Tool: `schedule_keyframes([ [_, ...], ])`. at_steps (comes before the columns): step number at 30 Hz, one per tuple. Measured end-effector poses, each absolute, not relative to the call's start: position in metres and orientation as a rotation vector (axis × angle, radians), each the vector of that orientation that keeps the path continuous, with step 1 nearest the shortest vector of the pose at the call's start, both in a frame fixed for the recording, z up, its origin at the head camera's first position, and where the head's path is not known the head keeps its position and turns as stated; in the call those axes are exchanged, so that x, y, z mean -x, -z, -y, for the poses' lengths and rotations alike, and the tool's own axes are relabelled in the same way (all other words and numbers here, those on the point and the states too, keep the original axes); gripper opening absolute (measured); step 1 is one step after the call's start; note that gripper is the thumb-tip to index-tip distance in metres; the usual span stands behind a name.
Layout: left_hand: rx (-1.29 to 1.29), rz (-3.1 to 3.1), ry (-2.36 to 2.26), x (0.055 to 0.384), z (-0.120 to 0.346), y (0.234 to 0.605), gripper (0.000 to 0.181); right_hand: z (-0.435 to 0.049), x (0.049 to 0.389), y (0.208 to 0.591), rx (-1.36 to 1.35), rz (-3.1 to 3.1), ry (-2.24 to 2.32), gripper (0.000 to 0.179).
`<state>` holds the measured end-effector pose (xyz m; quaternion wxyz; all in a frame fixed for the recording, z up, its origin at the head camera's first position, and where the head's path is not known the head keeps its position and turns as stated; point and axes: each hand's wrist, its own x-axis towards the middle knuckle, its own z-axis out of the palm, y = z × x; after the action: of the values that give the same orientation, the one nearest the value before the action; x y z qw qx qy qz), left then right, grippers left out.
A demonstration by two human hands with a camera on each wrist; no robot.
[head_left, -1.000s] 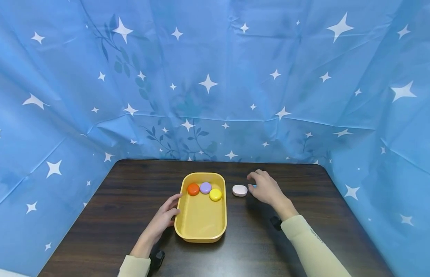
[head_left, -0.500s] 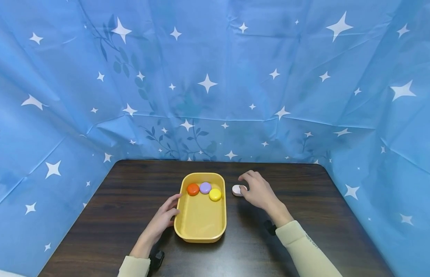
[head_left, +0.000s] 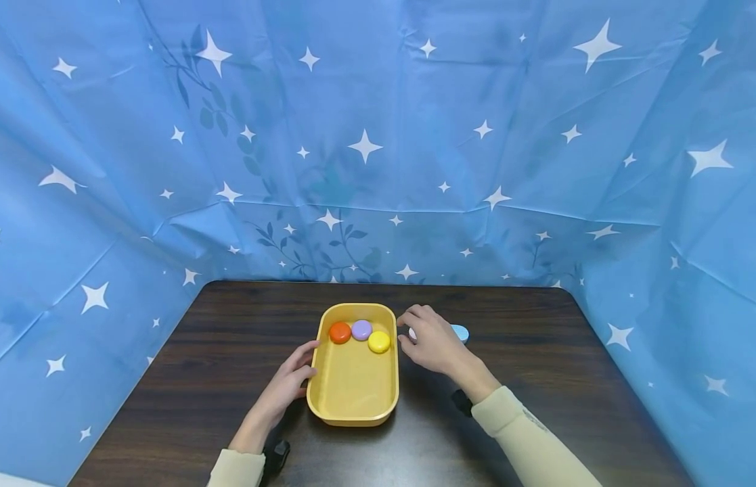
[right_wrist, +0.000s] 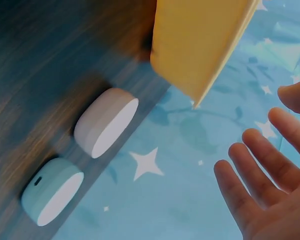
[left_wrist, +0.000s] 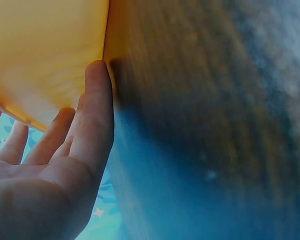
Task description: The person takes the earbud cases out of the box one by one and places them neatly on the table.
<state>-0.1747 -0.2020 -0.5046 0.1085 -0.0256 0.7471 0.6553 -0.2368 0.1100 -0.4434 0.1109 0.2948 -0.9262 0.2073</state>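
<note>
Left hand has its grip spread, fingers touching the left side of a yellow rounded-rectangular tray on the dark wood-grain counter; orange round disc, lilac round disc and yellow round disc inside, far end. Right hand, grip spread, nothing in it, hovers near the tray's right rim; white rounded oblong case sits on the counter between tray and light-blue rounded oblong case.

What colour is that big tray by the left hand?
The tray is yellow; the head view shows it best.
</note>
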Motion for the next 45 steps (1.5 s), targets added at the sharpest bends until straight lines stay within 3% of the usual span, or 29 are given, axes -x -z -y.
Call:
schedule_keyframes([
  [25,0.084,-2.206,-1.901,0.175,0.203,0.506,0.056,-0.070,0.248,0.443,-1.076,2.787,-0.376,0.023],
  [45,0.068,-2.229,-1.873,0.175,0.202,0.505,0.055,-0.047,0.264,0.457,-1.084,2.887,-0.295,0.024],
])
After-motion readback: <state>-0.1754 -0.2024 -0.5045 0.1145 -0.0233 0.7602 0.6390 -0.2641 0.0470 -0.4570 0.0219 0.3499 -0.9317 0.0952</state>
